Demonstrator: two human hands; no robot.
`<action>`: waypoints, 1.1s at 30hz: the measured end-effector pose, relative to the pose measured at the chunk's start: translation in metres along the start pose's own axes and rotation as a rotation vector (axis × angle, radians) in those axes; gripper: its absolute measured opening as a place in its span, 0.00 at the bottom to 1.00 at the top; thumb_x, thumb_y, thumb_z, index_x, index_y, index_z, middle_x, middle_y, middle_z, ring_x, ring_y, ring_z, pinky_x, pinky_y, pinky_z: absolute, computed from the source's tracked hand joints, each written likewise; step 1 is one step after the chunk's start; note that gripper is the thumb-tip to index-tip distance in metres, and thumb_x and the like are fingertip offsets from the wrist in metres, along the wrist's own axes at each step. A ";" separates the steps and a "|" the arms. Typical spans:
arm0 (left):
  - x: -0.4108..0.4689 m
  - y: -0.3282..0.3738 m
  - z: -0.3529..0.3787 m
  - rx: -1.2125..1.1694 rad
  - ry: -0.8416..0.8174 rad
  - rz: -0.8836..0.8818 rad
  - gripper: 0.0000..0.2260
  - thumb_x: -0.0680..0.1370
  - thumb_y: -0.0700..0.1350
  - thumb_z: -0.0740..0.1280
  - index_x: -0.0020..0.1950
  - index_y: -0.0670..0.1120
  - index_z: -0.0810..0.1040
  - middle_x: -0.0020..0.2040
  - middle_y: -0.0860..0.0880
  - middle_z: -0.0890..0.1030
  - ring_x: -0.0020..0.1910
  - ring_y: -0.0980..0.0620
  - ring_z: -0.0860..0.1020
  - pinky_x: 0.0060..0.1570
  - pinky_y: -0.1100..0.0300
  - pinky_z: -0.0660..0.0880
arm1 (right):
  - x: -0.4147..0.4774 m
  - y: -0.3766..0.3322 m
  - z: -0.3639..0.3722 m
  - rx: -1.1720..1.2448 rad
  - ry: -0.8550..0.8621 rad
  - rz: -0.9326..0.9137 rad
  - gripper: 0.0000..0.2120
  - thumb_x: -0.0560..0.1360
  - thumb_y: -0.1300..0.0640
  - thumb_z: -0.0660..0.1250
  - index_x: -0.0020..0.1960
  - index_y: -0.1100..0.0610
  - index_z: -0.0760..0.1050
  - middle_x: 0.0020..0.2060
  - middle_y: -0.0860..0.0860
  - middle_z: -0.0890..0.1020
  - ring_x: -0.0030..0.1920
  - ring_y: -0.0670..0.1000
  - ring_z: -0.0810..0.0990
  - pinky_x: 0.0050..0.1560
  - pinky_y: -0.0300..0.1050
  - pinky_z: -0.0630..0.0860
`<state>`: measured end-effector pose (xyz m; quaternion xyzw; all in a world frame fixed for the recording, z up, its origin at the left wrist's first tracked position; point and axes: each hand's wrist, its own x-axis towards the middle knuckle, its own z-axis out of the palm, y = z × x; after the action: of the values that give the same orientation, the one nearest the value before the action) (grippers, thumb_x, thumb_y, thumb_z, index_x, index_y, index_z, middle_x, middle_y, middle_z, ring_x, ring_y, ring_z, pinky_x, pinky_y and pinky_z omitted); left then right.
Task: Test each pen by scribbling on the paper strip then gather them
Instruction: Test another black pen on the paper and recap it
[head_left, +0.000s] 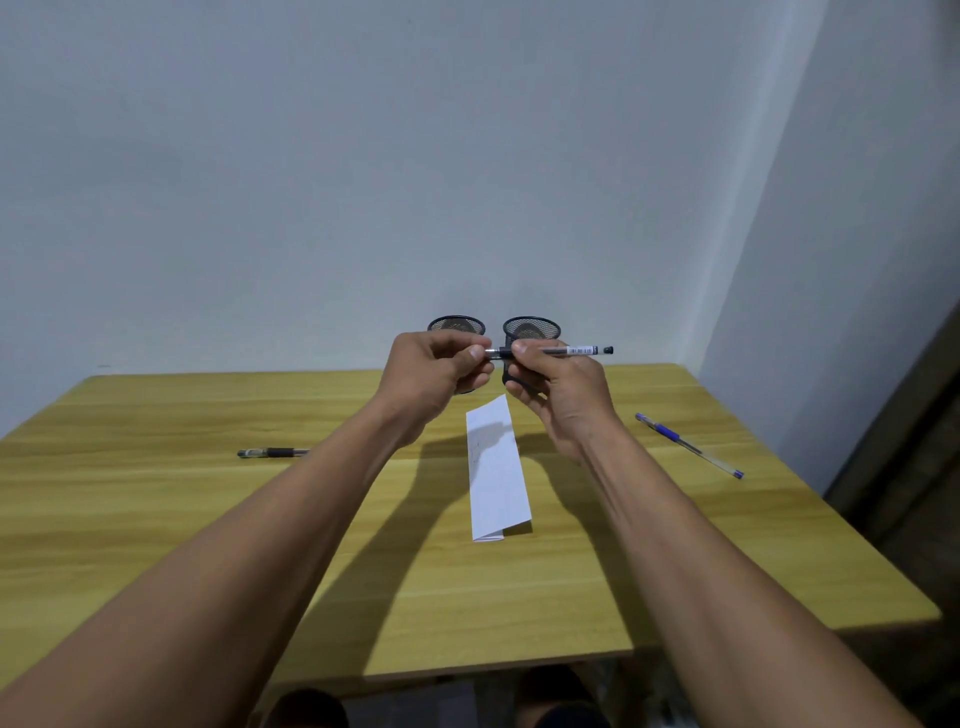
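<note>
- A held pen (569, 351) is kept level above the table's (156, 519) far middle. Its tip end is pinched by the left hand (441, 366) and its barrel is gripped by the right hand (558, 387). Capping or uncapping cannot be told.
- Faint marks are seen on the strip (497, 478) at the table's middle, so some testing is judged done.
- Gathering is judged not begun: a black pen (272, 453) lies toward the left edge and a blue pen (688, 446) near the right edge. No pen is seen in the cups (531, 328) at the far edge.
- Open room is left either side of the strip.
</note>
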<state>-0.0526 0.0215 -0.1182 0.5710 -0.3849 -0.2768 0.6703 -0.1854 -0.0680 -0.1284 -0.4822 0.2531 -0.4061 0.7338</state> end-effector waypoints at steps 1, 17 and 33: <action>-0.001 -0.003 0.001 -0.004 0.004 -0.002 0.05 0.79 0.32 0.67 0.50 0.37 0.82 0.42 0.40 0.82 0.39 0.50 0.83 0.46 0.60 0.82 | -0.001 0.003 0.000 0.007 0.004 0.002 0.02 0.76 0.64 0.73 0.46 0.59 0.81 0.32 0.50 0.84 0.34 0.46 0.83 0.42 0.41 0.83; 0.008 -0.025 -0.002 0.374 -0.028 0.080 0.07 0.81 0.39 0.66 0.48 0.46 0.83 0.46 0.43 0.84 0.46 0.50 0.83 0.46 0.55 0.82 | -0.009 -0.022 -0.047 -0.607 -0.019 -0.127 0.03 0.73 0.58 0.77 0.46 0.53 0.88 0.43 0.50 0.89 0.46 0.46 0.84 0.44 0.44 0.80; -0.006 -0.077 0.033 1.012 -0.203 0.093 0.15 0.82 0.48 0.62 0.68 0.48 0.78 0.68 0.46 0.78 0.67 0.44 0.75 0.63 0.52 0.72 | -0.029 0.019 -0.093 -1.500 0.237 -0.109 0.08 0.76 0.60 0.68 0.48 0.54 0.87 0.45 0.54 0.87 0.48 0.58 0.84 0.48 0.49 0.81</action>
<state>-0.0774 -0.0069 -0.1929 0.7763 -0.5587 -0.0799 0.2810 -0.2654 -0.0871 -0.1841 -0.8166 0.5144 -0.2100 0.1563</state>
